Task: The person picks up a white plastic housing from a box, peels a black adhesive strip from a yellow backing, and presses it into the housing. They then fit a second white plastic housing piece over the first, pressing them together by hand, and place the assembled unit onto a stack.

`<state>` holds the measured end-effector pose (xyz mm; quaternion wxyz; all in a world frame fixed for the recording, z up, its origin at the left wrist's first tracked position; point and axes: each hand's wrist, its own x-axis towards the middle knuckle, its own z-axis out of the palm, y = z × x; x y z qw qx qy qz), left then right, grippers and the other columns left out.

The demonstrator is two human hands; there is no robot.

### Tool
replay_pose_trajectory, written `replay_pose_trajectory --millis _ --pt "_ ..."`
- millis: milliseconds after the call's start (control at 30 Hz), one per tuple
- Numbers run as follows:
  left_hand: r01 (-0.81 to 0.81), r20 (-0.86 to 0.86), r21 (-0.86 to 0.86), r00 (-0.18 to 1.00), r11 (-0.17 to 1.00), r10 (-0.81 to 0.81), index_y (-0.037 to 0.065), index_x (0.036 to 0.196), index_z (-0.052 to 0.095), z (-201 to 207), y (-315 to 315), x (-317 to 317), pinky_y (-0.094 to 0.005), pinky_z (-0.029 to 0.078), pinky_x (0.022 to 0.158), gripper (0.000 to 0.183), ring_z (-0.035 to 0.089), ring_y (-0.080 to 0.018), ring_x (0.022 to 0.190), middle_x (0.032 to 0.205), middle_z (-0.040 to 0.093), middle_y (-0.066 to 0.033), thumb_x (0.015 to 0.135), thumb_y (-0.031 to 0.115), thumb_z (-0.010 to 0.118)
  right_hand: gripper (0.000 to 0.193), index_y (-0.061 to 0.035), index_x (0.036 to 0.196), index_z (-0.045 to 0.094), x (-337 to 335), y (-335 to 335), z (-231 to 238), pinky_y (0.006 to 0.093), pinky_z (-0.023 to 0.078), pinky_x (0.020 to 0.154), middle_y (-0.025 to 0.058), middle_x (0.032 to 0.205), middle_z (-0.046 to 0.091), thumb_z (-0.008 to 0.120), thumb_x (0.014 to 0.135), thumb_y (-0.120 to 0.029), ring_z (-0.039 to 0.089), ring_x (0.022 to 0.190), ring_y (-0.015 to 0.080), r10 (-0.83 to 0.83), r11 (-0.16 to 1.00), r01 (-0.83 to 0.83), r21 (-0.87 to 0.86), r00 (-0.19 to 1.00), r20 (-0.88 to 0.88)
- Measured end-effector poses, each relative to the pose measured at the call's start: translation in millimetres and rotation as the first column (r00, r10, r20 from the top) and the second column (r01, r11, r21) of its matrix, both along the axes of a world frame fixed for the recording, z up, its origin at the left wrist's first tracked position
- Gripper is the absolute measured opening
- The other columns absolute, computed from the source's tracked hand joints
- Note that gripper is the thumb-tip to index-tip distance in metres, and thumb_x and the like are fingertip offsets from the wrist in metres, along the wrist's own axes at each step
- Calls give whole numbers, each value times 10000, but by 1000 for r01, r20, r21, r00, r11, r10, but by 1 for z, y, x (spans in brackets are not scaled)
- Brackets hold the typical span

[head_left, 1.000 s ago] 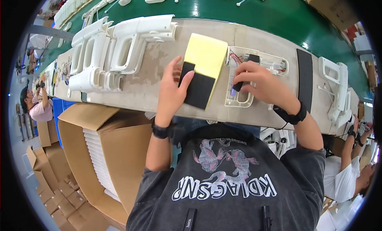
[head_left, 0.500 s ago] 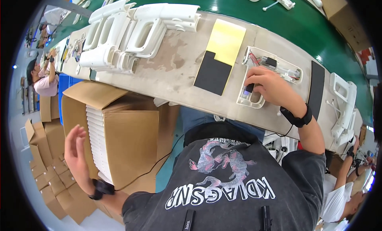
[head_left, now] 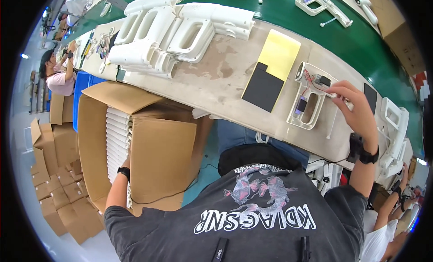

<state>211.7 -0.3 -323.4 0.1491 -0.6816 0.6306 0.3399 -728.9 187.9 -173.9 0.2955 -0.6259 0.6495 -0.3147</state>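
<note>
On the bench lies a white plastic housing half [head_left: 292,116], shaped like a handheld tool with a looped handle. Red wires [head_left: 308,79], a small black block [head_left: 323,80] and a dark purple-marked block [head_left: 301,105] sit inside it. My right hand [head_left: 356,107] is at its barrel, thumb and fingertips pinched at the rim and covering that end. A thin white rod [head_left: 333,124] extends below the fingers. My left hand is hidden inside the open cardboard box [head_left: 164,153]; only the forearm and black wristband show, beside a stack of white plastic parts [head_left: 118,133].
Several white housing shells [head_left: 191,38] are piled on the left of the bench. A yellow sheet with a black foam piece [head_left: 264,88] lies midway. More white housings [head_left: 394,113] stand at right. Beyond runs a green surface [head_left: 279,11]. Co-workers sit left and lower right.
My left hand has gone from open air beside the box down into it. My right hand has moved right, from the housing's handle to its barrel. The view has shifted slightly.
</note>
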Motion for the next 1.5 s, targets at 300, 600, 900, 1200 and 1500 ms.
replay_pose_trajectory --millis 300,600,900,1200,1500 --pt "-80 -454 89 884 993 112 31 1318 585 1 -37 -191 -423 427 1050 393 492 -392 1246 1350 531 -229 955 180 579 268 20 1107 667 19 17 21 285 461 782 95 1031 646 632 849 83 555 832 186 -81 997 82 11 991 -111" --pt "536 -10 -183 837 824 -547 -1 1112 685 70 -54 -227 -385 492 944 261 656 -342 1014 1036 716 -182 874 106 693 232 5 1094 692 27 0 32 300 471 746 95 998 682 642 870 40 601 838 192 54 996 -59 -70 996 -73" --pt "75 -35 -823 983 563 -181 -17 1146 566 342 -22 -257 -297 427 938 250 512 -114 1037 1089 580 -42 1089 210 478 297 -15 1133 707 29 -9 69 322 513 825 132 1031 710 641 863 88 661 920 244 50 873 -79 -481 996 -71" --pt "734 -97 -639 221 231 -970 -8 1077 566 327 14 -679 -265 460 751 191 547 -129 804 887 602 -54 1052 178 530 556 -30 1301 629 36 -10 80 396 490 1017 132 1361 616 764 766 34 594 1240 303 -155 745 -254 -617 834 -530" --pt "863 -688 -328 61 384 -723 9 927 679 212 8 -851 -256 381 520 487 467 -47 575 645 553 18 1046 459 535 935 -65 1493 451 -24 46 41 427 471 1062 122 1468 540 870 657 -81 538 1306 354 -253 857 -49 -513 826 -503"
